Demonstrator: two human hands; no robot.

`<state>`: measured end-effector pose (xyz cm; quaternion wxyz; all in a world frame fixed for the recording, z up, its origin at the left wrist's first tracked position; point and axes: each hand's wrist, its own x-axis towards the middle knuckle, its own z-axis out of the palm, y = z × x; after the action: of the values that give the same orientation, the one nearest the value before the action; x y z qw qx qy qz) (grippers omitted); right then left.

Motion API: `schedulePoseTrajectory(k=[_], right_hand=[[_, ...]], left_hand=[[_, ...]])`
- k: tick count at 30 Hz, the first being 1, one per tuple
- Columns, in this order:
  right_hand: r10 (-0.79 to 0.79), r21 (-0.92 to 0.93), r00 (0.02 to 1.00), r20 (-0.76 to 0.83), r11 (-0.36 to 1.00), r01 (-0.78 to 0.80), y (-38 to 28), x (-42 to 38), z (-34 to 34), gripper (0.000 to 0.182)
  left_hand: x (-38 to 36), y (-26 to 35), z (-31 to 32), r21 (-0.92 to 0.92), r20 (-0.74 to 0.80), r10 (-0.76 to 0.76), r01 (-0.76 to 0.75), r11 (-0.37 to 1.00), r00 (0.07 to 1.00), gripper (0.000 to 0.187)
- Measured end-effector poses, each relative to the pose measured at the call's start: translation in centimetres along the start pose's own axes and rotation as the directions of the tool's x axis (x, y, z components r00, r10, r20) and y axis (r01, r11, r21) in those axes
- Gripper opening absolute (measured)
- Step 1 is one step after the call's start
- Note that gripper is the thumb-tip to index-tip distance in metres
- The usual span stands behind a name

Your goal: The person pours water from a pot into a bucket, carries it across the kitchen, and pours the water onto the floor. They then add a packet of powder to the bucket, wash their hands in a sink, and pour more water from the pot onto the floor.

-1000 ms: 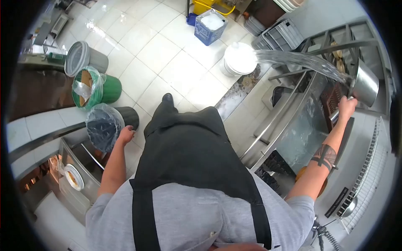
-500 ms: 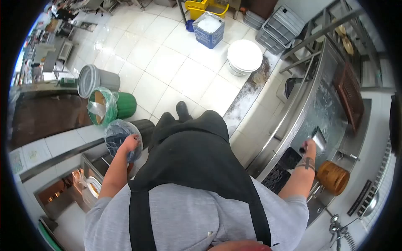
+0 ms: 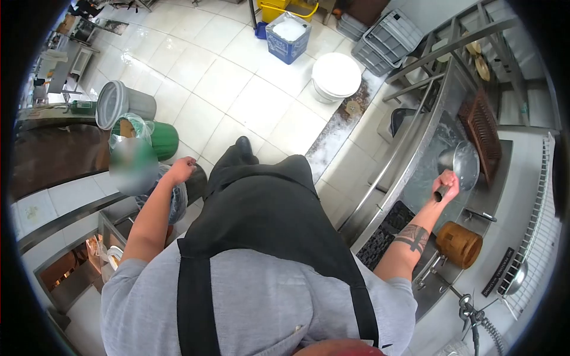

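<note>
Saucepan point(image 3: 465, 163) now sits low over the sink point(image 3: 436, 148) near its right edge, where a second ago it was raised and pouring. Right hand point(image 3: 448, 183) stays clenched on its handle. Left hand point(image 3: 181, 169) has lifted above the black-lined bin point(image 3: 178, 199), loosely curled and holding nothing.

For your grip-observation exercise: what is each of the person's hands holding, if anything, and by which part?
The right hand grips a metal saucepan by its handle, over the sink. The left hand holds nothing; it hangs above the black-lined bin.
</note>
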<state>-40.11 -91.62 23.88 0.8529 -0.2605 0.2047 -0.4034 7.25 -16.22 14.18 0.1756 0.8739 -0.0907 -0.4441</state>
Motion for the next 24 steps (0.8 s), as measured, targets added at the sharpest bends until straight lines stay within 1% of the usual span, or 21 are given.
schedulePoseTrajectory(k=[1,2,3,4,5,6,8,10,12,13,14,15,16,17,18,19,20,21,22,24], right_hand=[[-0.011,-0.07,1.0,-0.027,0.998,0.009,-1.1,0.7,2.1,0.021],[-0.024,-0.141,0.998,-0.053,0.99,0.016,-2.1,1.5,4.1,0.021],[0.028,-0.178,0.998,-0.047,0.983,-0.036,-3.4,2.6,5.5,0.021],[0.082,-0.218,0.996,-0.041,0.972,-0.089,-4.5,3.6,7.4,0.02],[0.099,-0.261,0.988,-0.117,0.957,-0.127,-5.4,4.5,9.4,0.019],[0.105,-0.279,0.988,-0.109,0.951,-0.132,-5.9,5.4,11.1,0.019],[0.084,-0.419,0.975,-0.205,0.893,-0.165,-6.8,7.7,14.2,0.02],[0.097,-0.485,0.976,-0.196,0.856,-0.182,-7.1,9.8,17.0,0.02],[0.1,-0.674,0.967,-0.235,0.7,-0.236,-7.0,11.4,19.3,0.02],[0.004,-0.769,0.969,-0.246,0.608,-0.198,-6.4,12.0,20.7,0.02],[0.016,-0.778,0.972,-0.235,0.596,-0.198,-6.3,13.2,21.3,0.02],[-0.003,-0.792,0.964,-0.267,0.571,-0.218,-7.2,15.4,20.6,0.02],[-0.025,-0.804,0.954,-0.299,0.546,-0.237,-6.7,16.3,21.6,0.02],[-0.089,-0.833,0.941,-0.326,0.499,-0.241,-6.4,16.9,22.4,0.014],[-0.081,-0.836,0.944,-0.319,0.493,-0.24,-5.1,16.4,24.4,0.014],[-0.193,-0.909,0.942,-0.276,0.371,-0.191,-3.5,15.3,26.8,0.01],[-0.298,-0.96,0.93,-0.216,0.24,-0.146,-2.5,15.0,28.2,0.007],[-0.319,-0.983,0.934,-0.162,0.133,-0.126,-2.6,15.8,28.3,0.009],[-0.315,-0.983,0.935,-0.162,0.138,-0.124,-2.2,16.0,28.9,0.009],[-0.394,-0.991,0.917,0.056,-0.137,0.002,-2.3,16.7,30.2,0.021]], left_hand=[[0.2,-0.3,0.4,-0.006,0.008,0.004,-0.004,1.0,1.0,0.04],[0.4,-0.7,0.9,0.042,-0.002,0.046,-0.046,0.998,0.999,0.041],[0.8,-1.2,1.3,0.088,-0.013,0.09,-0.088,0.992,0.996,0.041],[1.0,-1.7,1.7,0.075,-0.009,0.094,-0.093,0.993,0.995,0.041],[1.2,-2.3,2.1,0.024,-0.012,0.062,-0.062,0.998,0.998,0.042],[1.3,-3.1,2.7,-0.03,-0.012,0.027,-0.027,0.999,1.0,0.042],[2.3,-6.2,4.2,-0.091,-0.037,0.031,-0.034,0.995,0.999,0.042],[2.5,-8.6,5.5,-0.159,-0.071,0.03,-0.041,0.986,0.997,0.042],[1.8,-10.5,6.9,-0.234,-0.099,-0.058,0.034,0.972,0.993,0.043],[1.3,-11.4,7.5,-0.217,-0.111,-0.088,0.062,0.974,0.99,0.042],[0.7,-12.2,8.3,-0.238,-0.111,-0.1,0.071,0.969,0.989,0.042],[-0.4,-12.6,8.6,-0.264,-0.104,-0.145,0.113,0.958,0.984,0.041],[-1.3,-13.0,9.1,-0.289,-0.095,-0.189,0.154,0.945,0.977,0.041],[-2.2,-13.3,9.6,-0.303,-0.095,-0.198,0.161,0.939,0.976,0.041],[-3.0,-13.6,10.0,-0.364,-0.051,-0.268,0.232,0.902,0.962,0.041],[-3.7,-13.8,10.5,-0.418,-0.003,-0.332,0.301,0.857,0.943,0.041],[-4.1,-14.4,11.1,-0.424,-0.006,-0.336,0.302,0.854,0.942,0.041],[-4.3,-15.4,11.9,-0.395,-0.005,-0.353,0.322,0.86,0.936,0.041],[-4.6,-15.9,12.4,-0.363,-0.004,-0.369,0.342,0.867,0.929,0.042],[-4.8,-16.1,13.0,-0.399,0.004,-0.363,0.334,0.854,0.932,0.043]])
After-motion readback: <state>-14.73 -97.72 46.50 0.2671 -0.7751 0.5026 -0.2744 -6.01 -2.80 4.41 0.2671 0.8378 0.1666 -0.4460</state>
